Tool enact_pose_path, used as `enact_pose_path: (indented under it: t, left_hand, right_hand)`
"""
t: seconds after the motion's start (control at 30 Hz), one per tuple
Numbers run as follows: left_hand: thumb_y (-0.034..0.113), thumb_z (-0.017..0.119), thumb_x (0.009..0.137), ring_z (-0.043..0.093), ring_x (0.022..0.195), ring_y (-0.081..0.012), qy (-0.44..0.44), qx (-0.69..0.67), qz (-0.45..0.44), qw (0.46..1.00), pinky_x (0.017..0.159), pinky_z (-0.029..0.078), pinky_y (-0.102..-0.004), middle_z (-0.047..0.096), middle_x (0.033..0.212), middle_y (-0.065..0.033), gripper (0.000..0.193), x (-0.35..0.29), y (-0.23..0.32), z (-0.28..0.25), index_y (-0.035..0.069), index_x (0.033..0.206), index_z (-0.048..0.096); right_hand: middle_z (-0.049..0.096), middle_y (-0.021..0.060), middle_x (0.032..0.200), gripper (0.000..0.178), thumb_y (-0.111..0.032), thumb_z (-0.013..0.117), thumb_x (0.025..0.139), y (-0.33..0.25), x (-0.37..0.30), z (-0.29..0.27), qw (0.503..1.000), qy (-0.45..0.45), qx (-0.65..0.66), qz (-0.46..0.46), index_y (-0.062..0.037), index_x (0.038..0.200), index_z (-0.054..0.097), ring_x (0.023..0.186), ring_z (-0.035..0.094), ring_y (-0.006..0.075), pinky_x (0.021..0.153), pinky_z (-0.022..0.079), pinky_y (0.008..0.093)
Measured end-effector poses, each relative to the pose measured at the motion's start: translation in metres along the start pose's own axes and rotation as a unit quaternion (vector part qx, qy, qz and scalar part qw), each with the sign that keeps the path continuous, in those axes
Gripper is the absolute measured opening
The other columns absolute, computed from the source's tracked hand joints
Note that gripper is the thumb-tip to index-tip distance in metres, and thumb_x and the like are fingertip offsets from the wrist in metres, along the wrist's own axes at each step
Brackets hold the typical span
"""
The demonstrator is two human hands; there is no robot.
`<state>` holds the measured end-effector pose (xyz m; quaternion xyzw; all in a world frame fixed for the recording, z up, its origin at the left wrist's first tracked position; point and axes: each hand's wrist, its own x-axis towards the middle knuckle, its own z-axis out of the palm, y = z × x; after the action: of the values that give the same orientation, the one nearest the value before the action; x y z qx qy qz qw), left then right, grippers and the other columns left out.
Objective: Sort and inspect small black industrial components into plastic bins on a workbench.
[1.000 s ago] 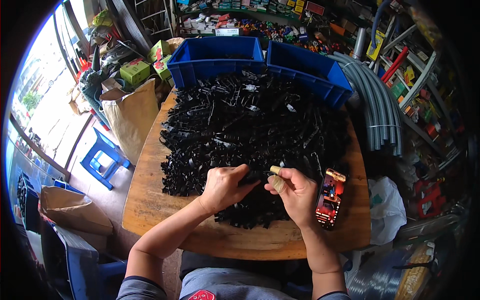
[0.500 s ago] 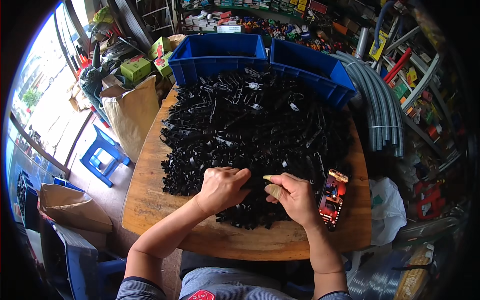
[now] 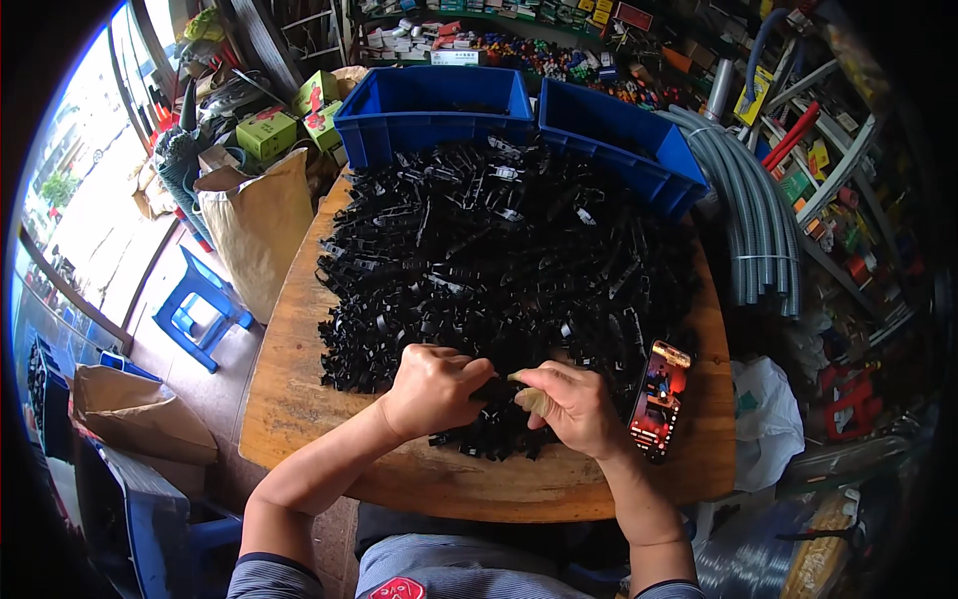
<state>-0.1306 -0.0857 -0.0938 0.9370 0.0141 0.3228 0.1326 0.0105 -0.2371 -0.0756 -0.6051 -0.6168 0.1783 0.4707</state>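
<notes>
A broad heap of small black plastic clip-like parts covers most of the wooden table. Over its near edge, my left hand is curled closed, knuckles up. My right hand faces it a short gap away, thumb and forefinger pinched together with yellowish covers on their tips. Whatever either hand grips is dark and blends into the black parts behind, so I cannot make it out. A lit phone lies on the table, just right of my right hand.
Two blue plastic bins stand behind the heap. Left of the wooden table are a brown paper sack and a blue stool. Coiled grey hose and a white plastic bag are at the right.
My hands have come slightly nearer to me. The right one has shifted a little left, narrowing the gap to the left hand. Both remain closed.
</notes>
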Motion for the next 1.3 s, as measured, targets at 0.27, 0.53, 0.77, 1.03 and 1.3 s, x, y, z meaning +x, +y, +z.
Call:
enact_pose_path:
  t: [0.27,0.53,0.77,1.03,1.3]
  left_hand:
    - [0.021,0.072,0.06,0.057,0.05,-0.0279,-0.053,0.02,-0.106,0.993,0.043,0.044,-0.0373,0.054,0.054,-0.0077,0.024,0.006,0.009,-0.01,0.009,0.064,0.051]
    - [0.034,0.065,0.073,0.06,0.055,-0.032,-0.212,0.056,-0.165,0.962,0.048,0.047,-0.0416,0.059,0.06,-0.013,0.027,0.009,0.026,-0.014,0.009,0.081,0.059]
    - [0.039,0.06,0.08,0.06,0.066,-0.0378,-0.168,-0.129,-0.238,0.948,0.056,0.047,-0.0457,0.06,0.066,-0.0171,0.034,0.049,-0.013,-0.024,0.005,0.083,0.055]
    - [0.037,0.06,0.083,0.064,0.074,-0.0302,0.221,0.027,0.001,0.975,0.066,0.051,-0.0387,0.064,0.084,-0.0182,0.038,0.285,-0.074,0.015,0.005,0.104,0.055]
    - [0.027,0.058,0.08,0.058,0.095,-0.0303,-0.179,0.118,-0.02,0.977,0.076,0.049,-0.0415,0.06,0.099,-0.0159,0.028,0.183,-0.052,0.11,0.006,0.099,0.06]
  right_hand:
    - [0.056,0.0078,0.075,0.028,-0.002,0.063,0.08,-0.006,0.001,0.032,0.962,0.105,-0.222,-0.118,0.0024,0.107,0.06,0.057,0.059,0.0164,0.05,0.049,0.0252]
    - [0.055,0.0089,0.074,0.029,-0.001,0.061,0.079,-0.001,-0.009,0.028,0.896,-0.004,-0.435,-0.086,0.0048,0.107,0.059,0.063,0.059,0.0223,0.055,0.05,0.0296]
    - [0.057,0.0121,0.078,0.019,-0.005,0.064,0.078,0.043,-0.005,-0.022,0.932,0.058,-0.352,0.067,-0.0011,0.097,0.063,0.067,0.061,0.0271,0.058,0.051,0.0335]
    - [0.057,0.0118,0.079,0.015,-0.009,0.068,0.075,0.057,-0.001,0.007,0.945,0.039,-0.308,0.105,-0.0024,0.087,0.062,0.07,0.06,0.0298,0.061,0.051,0.0358]
    - [0.057,0.0115,0.081,0.012,-0.006,0.067,0.074,0.058,-0.005,0.003,0.94,0.059,-0.324,0.089,-0.004,0.084,0.06,0.074,0.061,0.0305,0.067,0.052,0.0368]
